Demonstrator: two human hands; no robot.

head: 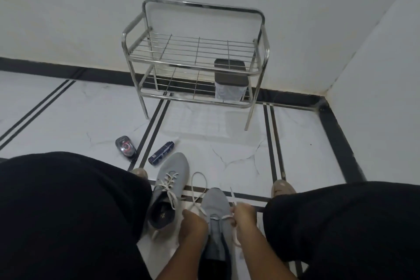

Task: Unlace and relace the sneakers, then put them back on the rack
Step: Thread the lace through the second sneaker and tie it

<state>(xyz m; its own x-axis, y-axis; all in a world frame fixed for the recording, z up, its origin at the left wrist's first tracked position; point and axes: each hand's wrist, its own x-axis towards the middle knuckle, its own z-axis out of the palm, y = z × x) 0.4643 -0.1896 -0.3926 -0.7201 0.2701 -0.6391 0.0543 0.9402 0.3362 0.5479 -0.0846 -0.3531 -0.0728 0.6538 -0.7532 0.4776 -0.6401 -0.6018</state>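
Observation:
Two grey sneakers lie on the floor between my knees. The left sneaker is laced with a white lace and lies apart from my hands. The right sneaker sits right in front of me, its white lace looping loose over the toe. My left hand pinches one end of that lace at the sneaker's left side. My right hand grips the other end at the right side. The steel rack stands against the far wall, its top shelf bare.
A small bin with a dark lid sits on the rack's lower shelf at the right. A dark round tin and a blue tube lie on the tiled floor to the left. My black-clad knees flank the sneakers.

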